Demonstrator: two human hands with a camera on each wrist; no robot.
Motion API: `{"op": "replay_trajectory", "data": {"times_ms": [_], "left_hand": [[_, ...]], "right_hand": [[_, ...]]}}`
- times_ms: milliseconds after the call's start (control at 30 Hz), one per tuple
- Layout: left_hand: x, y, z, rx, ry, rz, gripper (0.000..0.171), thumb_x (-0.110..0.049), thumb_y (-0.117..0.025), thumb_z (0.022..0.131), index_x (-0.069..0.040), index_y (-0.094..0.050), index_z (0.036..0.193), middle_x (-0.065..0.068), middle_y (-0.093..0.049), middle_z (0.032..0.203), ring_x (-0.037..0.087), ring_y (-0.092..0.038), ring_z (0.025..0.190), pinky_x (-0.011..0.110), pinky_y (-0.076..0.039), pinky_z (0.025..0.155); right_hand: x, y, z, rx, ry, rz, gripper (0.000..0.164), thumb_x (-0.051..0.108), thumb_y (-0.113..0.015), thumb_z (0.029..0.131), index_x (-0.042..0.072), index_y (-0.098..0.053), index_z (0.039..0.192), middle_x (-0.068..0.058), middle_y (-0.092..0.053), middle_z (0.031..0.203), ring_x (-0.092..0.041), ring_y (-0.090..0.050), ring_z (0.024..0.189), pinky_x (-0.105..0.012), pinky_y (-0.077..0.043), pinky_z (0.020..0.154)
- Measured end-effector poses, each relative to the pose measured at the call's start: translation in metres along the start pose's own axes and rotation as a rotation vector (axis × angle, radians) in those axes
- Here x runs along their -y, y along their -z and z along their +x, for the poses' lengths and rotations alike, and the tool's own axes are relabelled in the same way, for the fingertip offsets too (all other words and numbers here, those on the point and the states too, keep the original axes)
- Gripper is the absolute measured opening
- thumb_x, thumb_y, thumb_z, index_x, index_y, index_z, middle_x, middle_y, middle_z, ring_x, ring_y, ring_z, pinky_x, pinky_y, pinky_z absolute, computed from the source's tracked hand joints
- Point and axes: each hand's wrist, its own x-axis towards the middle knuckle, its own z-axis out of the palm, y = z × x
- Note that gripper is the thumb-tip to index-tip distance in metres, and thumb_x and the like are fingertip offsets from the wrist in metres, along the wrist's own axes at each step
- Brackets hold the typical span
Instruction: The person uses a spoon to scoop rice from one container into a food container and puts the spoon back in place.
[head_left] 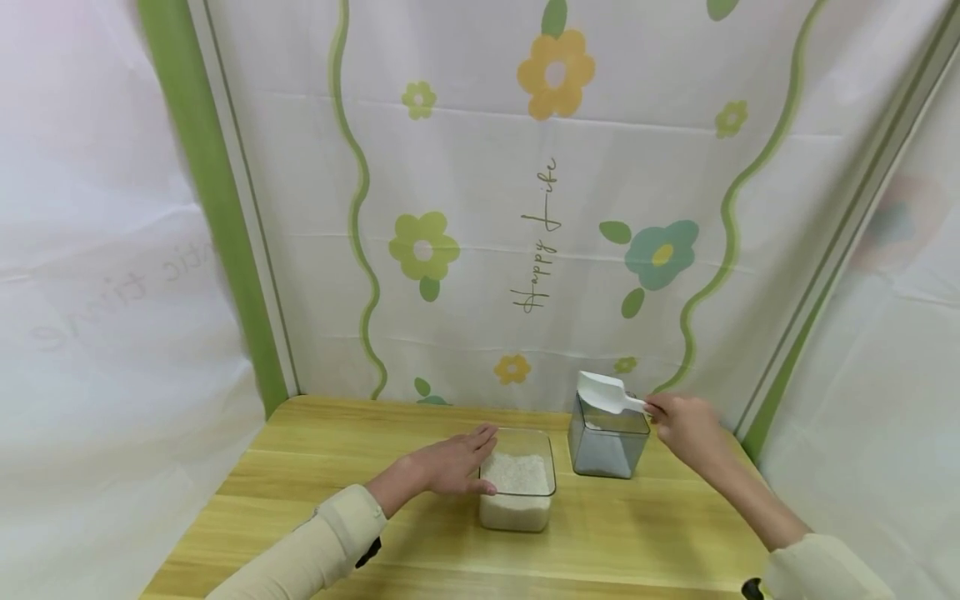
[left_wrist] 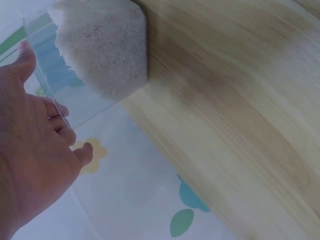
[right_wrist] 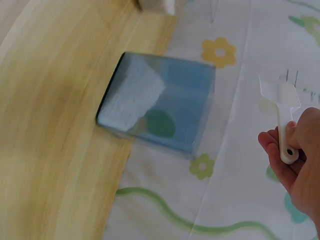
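A clear square container holding white rice-like grains stands on the table. My left hand rests on its left rim, fingers mostly straight; the left wrist view shows the fingertips and thumb touching the clear wall. My right hand grips the handle of a white scoop, raised above a bluish-grey tinted container. In the right wrist view the scoop is held by its handle, apart from the tinted container. Whitish contents show inside that container.
Both containers stand on a wood-grain table, the tinted one farther back and to the right. Behind the table hangs a white curtain with printed flowers, and more curtain panels close in the sides.
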Motion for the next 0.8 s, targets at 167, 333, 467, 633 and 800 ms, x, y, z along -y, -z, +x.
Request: {"op": "replay_trajectory", "data": {"times_ms": [167, 333, 467, 633, 800], "left_hand": [[0.002, -0.001, -0.001, -0.005, -0.003, 0.002, 0.090, -0.068, -0.032, 0.098, -0.007, -0.014, 0.161, 0.011, -0.002, 0.169, 0.022, -0.006, 0.157, 0.043, -0.026, 0.123], [0.003, -0.001, -0.002, -0.012, -0.014, 0.006, 0.089, -0.068, -0.032, 0.099, -0.006, -0.014, 0.161, 0.012, -0.003, 0.169, 0.024, -0.007, 0.157, 0.043, -0.027, 0.123], [0.003, -0.001, -0.002, -0.020, -0.019, 0.007, 0.089, -0.068, -0.033, 0.099, -0.005, -0.015, 0.160, 0.011, -0.003, 0.169, 0.024, -0.007, 0.157, 0.043, -0.028, 0.123], [0.004, -0.001, -0.002, -0.024, -0.023, 0.012, 0.090, -0.068, -0.032, 0.099, -0.005, -0.016, 0.160, 0.012, -0.004, 0.169, 0.024, -0.007, 0.157, 0.043, -0.028, 0.122], [0.003, -0.001, -0.001, -0.028, -0.028, 0.013, 0.089, -0.068, -0.033, 0.099, -0.005, -0.016, 0.160, 0.011, -0.003, 0.169, 0.025, -0.008, 0.157, 0.044, -0.029, 0.122]], "right_hand": [[0.030, 0.002, 0.012, 0.029, 0.124, 0.023, 0.013, -0.001, -0.080, 0.077, 0.009, -0.074, 0.075, 0.002, -0.068, 0.064, -0.007, -0.056, 0.052, -0.027, -0.048, 0.050], [0.056, 0.001, 0.022, 0.125, 0.163, 0.072, 0.015, 0.001, -0.080, 0.079, 0.013, -0.073, 0.076, 0.006, -0.066, 0.066, -0.005, -0.053, 0.055, -0.023, -0.045, 0.052], [0.070, -0.003, 0.027, 0.167, 0.204, 0.087, 0.010, 0.001, -0.080, 0.080, 0.011, -0.076, 0.081, 0.004, -0.070, 0.071, -0.010, -0.064, 0.061, -0.025, -0.052, 0.056], [0.079, -0.011, 0.031, 0.210, 0.280, 0.048, 0.008, 0.005, -0.080, 0.081, 0.011, -0.076, 0.082, 0.004, -0.069, 0.071, -0.013, -0.067, 0.062, -0.027, -0.054, 0.056], [0.087, -0.022, 0.034, 0.251, 0.362, -0.016, 0.008, 0.004, -0.082, 0.078, 0.010, -0.076, 0.080, 0.000, -0.071, 0.073, -0.015, -0.066, 0.060, -0.025, -0.051, 0.051]]}}
